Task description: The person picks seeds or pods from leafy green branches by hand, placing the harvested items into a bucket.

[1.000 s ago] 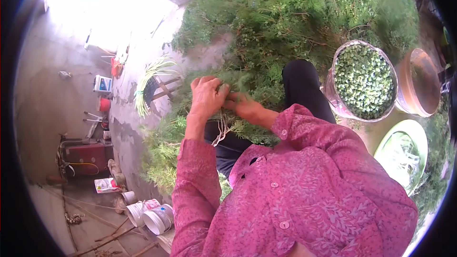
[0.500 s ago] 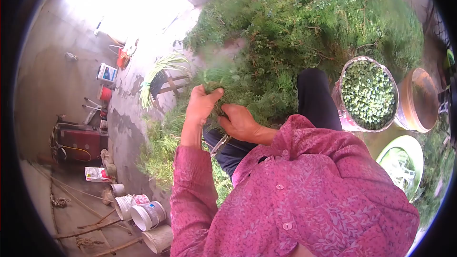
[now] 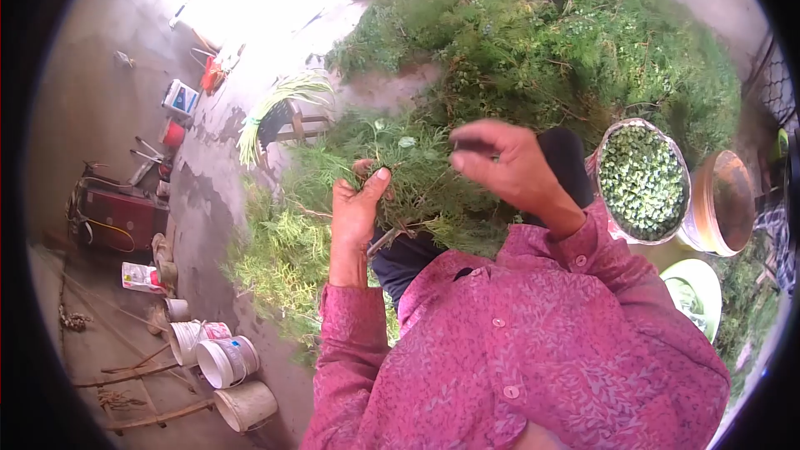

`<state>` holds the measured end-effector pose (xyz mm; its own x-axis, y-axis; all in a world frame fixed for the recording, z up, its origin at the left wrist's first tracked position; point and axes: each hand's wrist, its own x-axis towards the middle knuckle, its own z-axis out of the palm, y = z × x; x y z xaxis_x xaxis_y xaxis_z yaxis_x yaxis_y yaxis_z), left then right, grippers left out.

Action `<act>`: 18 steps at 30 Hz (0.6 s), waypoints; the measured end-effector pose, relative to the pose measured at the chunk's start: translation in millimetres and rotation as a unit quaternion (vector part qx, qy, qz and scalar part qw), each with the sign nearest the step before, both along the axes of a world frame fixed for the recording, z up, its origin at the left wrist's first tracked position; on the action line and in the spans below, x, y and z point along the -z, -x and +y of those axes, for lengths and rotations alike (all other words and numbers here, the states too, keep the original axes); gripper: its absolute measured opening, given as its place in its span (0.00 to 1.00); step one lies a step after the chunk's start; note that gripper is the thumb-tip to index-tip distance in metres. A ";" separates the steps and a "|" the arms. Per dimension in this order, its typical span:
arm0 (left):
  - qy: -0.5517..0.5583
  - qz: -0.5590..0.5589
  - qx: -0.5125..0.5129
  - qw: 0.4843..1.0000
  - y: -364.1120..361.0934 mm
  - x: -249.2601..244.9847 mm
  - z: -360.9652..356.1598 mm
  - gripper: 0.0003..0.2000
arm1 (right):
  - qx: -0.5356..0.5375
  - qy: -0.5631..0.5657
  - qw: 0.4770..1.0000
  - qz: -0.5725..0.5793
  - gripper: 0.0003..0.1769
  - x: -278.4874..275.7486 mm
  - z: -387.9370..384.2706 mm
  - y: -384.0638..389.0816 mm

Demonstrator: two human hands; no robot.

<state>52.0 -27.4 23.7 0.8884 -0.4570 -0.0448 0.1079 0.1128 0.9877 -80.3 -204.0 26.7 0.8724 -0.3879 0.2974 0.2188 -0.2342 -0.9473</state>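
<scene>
Just above the left hand (image 3: 357,215), whose fingers are clenched round the stems, the bunch (image 3: 404,173) of feathery greens fans up and away from the body, its long axis running from the left thumb toward the far tips. Beside those tips hovers the right hand (image 3: 512,168), the nearer one to them, its fingers (image 3: 468,158) drawn into a narrow pinch, with the bowl (image 3: 642,122) of buds beyond its knuckles. Whether that pinch holds anything is too small to tell, and the stem ends are hidden behind the left palm.
</scene>
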 end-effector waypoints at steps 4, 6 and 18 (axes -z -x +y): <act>-0.055 -0.032 0.051 0.997 13.9 -5.3 -1.3 0.10 | 0.104 0.209 0.967 -0.100 0.18 -12.8 -4.1 -16.5; -0.056 -0.040 0.065 0.996 16.5 -4.0 -2.3 0.10 | 0.089 0.225 0.967 -0.074 0.17 -4.5 4.6 -25.1; -0.078 -0.048 0.123 0.988 17.3 -9.5 0.1 0.06 | 0.011 0.115 0.989 -0.090 0.16 -17.6 10.7 -11.4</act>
